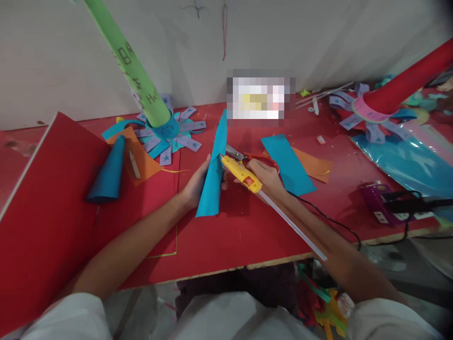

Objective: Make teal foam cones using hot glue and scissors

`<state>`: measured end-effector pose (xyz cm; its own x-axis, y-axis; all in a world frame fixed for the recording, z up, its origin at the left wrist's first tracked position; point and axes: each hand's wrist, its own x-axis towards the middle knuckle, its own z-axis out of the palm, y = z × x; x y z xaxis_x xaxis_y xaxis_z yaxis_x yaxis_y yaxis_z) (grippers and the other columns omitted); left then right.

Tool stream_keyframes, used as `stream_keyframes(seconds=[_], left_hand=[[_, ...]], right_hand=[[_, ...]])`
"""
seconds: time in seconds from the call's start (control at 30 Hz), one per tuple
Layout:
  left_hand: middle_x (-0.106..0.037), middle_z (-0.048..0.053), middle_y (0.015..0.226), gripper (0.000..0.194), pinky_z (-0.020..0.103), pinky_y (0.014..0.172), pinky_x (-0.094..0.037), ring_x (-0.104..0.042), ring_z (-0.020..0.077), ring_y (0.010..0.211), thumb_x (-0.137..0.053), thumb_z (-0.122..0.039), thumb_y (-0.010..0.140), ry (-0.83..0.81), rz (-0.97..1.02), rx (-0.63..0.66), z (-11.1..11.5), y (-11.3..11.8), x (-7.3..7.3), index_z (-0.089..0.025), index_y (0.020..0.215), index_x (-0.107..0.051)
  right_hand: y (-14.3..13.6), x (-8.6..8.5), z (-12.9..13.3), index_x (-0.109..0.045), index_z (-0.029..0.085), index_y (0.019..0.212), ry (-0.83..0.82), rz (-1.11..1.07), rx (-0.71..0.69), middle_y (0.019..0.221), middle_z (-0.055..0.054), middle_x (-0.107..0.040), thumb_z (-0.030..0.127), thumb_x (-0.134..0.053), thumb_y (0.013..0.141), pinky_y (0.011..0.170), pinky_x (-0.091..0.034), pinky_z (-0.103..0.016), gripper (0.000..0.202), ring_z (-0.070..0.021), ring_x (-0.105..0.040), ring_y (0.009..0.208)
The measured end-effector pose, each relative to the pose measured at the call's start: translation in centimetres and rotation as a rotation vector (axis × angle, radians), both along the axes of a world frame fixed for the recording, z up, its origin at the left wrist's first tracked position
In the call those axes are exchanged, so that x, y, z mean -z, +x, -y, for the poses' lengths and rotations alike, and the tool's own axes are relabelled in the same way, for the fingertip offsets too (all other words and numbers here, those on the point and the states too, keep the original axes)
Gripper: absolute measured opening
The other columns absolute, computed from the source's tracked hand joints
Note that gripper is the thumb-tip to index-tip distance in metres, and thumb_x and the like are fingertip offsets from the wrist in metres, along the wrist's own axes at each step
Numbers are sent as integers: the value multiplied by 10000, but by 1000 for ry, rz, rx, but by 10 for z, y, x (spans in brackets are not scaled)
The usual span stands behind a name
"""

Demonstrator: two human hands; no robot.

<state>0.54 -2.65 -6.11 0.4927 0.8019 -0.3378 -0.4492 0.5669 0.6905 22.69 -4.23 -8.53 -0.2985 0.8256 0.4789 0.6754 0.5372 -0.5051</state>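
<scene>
A long blue paper cone [211, 184] is held upright at the centre, its narrow tip away from me. My left hand [198, 182] is wrapped round its left side, partly hidden behind the paper. In my right hand [265, 178] is a yellow glue gun [244, 175], its nozzle touching or very near the cone's overlapping edge. A clear glue stick [293, 226] sticks out of the gun's back end. Red-handled scissors [262, 157] lie just behind my right hand. To the left, a finished-looking blue cone [109, 174] stands near orange paper [139, 158].
A green paper tube [141, 80] on a flower-like base leans at the back left, a red tube [406, 82] at the right. Blue paper [288, 165] lies right of centre. A purple power box [378, 203] with cables sits at right; large red board [46, 203] at left.
</scene>
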Motion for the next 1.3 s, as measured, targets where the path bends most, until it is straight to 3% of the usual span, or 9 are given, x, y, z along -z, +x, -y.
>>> stream_keyframes(seconds=[0.23,0.53,0.8,1.07,1.3], left_hand=[[-651,56,713,548,296,588,-557,-639,175,573,-534,-651,1028,14,-8,11,-1,-2,6,-152,856,-681],[-652,60,719,570,292,589,-539,-600,161,559,-518,-674,1024,44,-18,13,-2,-4,12,-147,905,-701],[-657,62,710,562,296,569,-547,-625,170,550,-492,-640,1049,20,-12,11,-1,-2,3,-153,836,-676],[-655,60,712,556,305,557,-551,-621,170,530,-499,-648,1047,18,6,12,-2,-1,1,-153,865,-675],[-655,56,704,567,299,556,-551,-626,173,547,-534,-679,1021,15,10,-9,-1,-1,3,-154,870,-687]], right_hand=[[-1,-2,1,-571,224,883,17,9,-18,744,-15,-614,660,-531,1049,553,-334,-290,469,-148,-529,601],[-1,-11,4,-514,228,825,-1,34,-44,731,-13,-616,577,-534,1070,543,-322,-276,427,-142,-541,608],[-1,-4,1,-509,231,840,14,32,10,725,-10,-600,552,-552,1063,564,-330,-276,394,-144,-539,611],[2,-7,2,-534,218,842,-4,17,54,799,-21,-637,421,-616,1048,594,-346,-271,300,-139,-559,660],[2,-8,0,-637,211,999,29,52,-75,931,-56,-713,357,-558,1073,665,-442,-274,182,-185,-684,815]])
